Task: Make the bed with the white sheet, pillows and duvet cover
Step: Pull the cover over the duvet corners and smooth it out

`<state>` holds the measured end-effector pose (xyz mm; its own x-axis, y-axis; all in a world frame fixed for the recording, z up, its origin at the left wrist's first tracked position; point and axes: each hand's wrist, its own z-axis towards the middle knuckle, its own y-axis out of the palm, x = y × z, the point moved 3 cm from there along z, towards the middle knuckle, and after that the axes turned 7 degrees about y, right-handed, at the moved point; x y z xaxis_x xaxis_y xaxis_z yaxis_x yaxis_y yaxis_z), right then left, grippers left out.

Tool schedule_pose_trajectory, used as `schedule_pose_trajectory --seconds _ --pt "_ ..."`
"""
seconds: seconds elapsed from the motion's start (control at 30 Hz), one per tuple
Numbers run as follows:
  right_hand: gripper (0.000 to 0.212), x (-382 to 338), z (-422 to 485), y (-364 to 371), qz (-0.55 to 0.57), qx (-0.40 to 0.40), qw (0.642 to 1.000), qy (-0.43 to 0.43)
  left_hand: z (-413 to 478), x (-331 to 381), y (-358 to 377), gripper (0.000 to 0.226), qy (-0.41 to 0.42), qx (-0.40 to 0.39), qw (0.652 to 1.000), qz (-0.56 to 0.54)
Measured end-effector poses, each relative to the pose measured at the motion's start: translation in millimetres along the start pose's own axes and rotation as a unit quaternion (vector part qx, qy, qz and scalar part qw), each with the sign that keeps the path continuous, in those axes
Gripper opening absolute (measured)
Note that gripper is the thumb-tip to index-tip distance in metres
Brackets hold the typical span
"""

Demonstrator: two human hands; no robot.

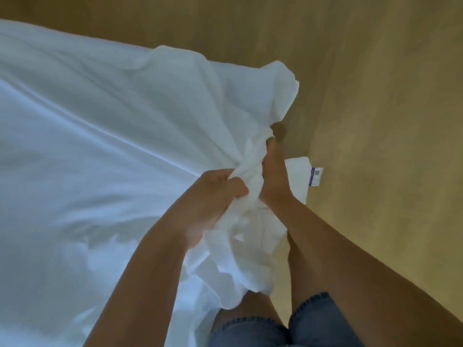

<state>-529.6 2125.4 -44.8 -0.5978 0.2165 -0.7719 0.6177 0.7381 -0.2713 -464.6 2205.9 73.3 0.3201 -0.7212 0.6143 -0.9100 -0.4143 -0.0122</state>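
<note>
We see the white sheet spread over the bed, taking up the whole left part of the view, with long creases running across it toward the spot where it is gathered. That gathered bunch sits between the two hands, lifted off the bed edge, and crumpled folds hang down from it toward the person's knees.

The left hand has its fingers curled round the bunch from the left side, thumb pressed into the cloth. The right hand is pushed into the folds just right of it, fingers pointing away from the person and partly buried in the fabric; we judge it to be gripping the cloth, though its fingertips are hidden. The two hands are nearly touching, with only the wad of sheet between them.

Beyond the grip, a loose corner of the sheet stands up in a rounded fold. Just right of the right hand, a white padded corner shows from under the sheet, bearing a small label with blue print too small to read.

Below the grip are the person's bare legs and denim shorts with frayed hems. Tan carpet fills the right side.
</note>
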Motion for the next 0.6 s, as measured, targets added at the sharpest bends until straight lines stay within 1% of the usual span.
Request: schedule_pose_trajectory --seconds 0.03,0.07,0.1,0.13,0.17,0.2,0.23,0.27,0.3,0.33,0.37,0.4,0.43,0.47,0.5,0.53,0.57,0.6 --pt "0.007 -9 16 3 -0.015 0.024 1.0 -0.013 -2 12 -6 0.014 0.009 -0.01 1.0 0.002" --pt "0.034 -13 34 6 -0.023 0.033 0.999 -0.014 0 21 -12 0.016 0.008 -0.008 1.0 0.01" --pt "0.054 -14 46 8 -0.031 0.029 0.999 0.003 5 27 -18 0.019 -0.002 0.003 1.0 0.023" --pt "0.061 -7 55 10 -0.03 0.023 0.999 0.027 11 33 -22 0.023 -0.023 0.02 0.999 0.036" --pt "0.056 3 64 12 -0.042 0.015 0.998 0.053 19 35 -27 0.021 -0.047 0.044 0.997 0.047" --pt "0.046 14 70 12 -0.062 -0.015 0.995 0.079 31 34 -30 0.013 -0.072 0.08 0.992 0.062" --pt "0.034 23 75 10 -0.083 -0.059 0.99 0.097 43 29 -35 0.004 -0.087 0.139 0.979 0.121" --pt "0.026 33 78 7 -0.076 -0.1 0.985 0.117 57 25 -41 0.006 -0.096 0.195 0.945 0.244" --pt "0.025 40 80 1 -0.048 -0.13 0.981 0.137 69 23 -45 0.004 -0.1 0.228 0.877 0.41" --pt "0.027 42 80 -8 -0.012 -0.14 0.978 0.152 77 24 -43 0.01 -0.098 0.232 0.789 0.561" --pt "0.027 40 77 -19 0.032 -0.147 0.976 0.16 86 23 -39 0.029 -0.091 0.218 0.72 0.652" --pt "0.026 37 73 -29 0.071 -0.148 0.974 0.159 94 21 -33 0.052 -0.075 0.195 0.68 0.703" --pt "0.026 32 66 -39 0.098 -0.145 0.972 0.154 102 22 -23 0.072 -0.029 0.174 0.669 0.722" --pt "0.029 26 57 -46 0.109 -0.149 0.972 0.146 110 23 -10 0.085 0.03 0.138 0.675 0.724" --pt "0.033 20 44 -50 0.114 -0.151 0.972 0.142 117 24 4 0.087 0.082 0.09 0.693 0.711" --pt "0.034 18 32 -51 0.123 -0.154 0.969 0.15 122 26 14 0.079 0.112 0.037 0.723 0.681" --pt "0.034 16 22 -53 0.146 -0.152 0.963 0.166 125 29 20 0.061 0.107 -0.005 0.759 0.642" --pt "0.033 16 15 -54 0.159 -0.142 0.961 0.176 124 32 19 0.038 0.085 -0.025 0.787 0.611"
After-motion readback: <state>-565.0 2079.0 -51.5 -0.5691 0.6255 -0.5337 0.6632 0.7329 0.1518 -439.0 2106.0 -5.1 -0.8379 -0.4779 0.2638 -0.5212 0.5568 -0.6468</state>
